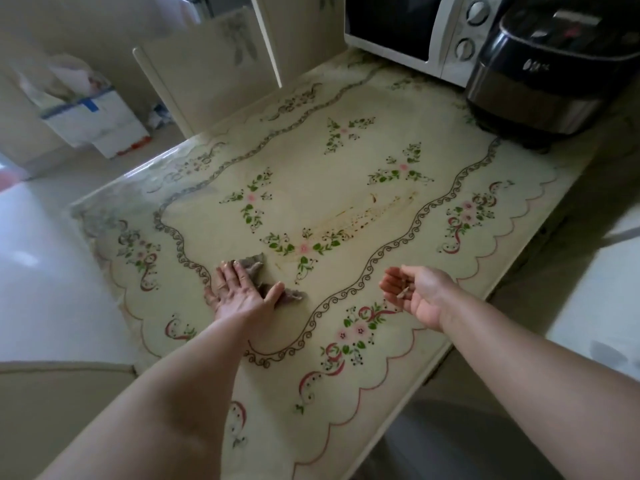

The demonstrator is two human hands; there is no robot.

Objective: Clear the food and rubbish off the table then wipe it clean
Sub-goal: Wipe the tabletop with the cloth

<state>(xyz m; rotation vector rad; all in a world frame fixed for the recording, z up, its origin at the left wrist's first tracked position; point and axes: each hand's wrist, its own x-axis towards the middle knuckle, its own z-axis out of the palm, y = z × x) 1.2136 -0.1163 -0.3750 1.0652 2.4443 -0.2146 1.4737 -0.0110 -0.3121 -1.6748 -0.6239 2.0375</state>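
Observation:
My left hand [242,292] lies flat with straight fingers on a grey-brown cloth [254,268], pressing it onto the floral table cover [311,161]. My right hand [412,294] hovers palm up above the table's right part, cupped, with small brown scraps [403,292] lying in the palm. A streak of brownish stains and crumbs [363,216] runs across the middle of the cover.
A white microwave [415,32] and a dark rice cooker [554,67] stand at the far right end of the table. A pale chair back [207,77] stands at the far side. A bin with a bag [90,109] stands on the floor at left.

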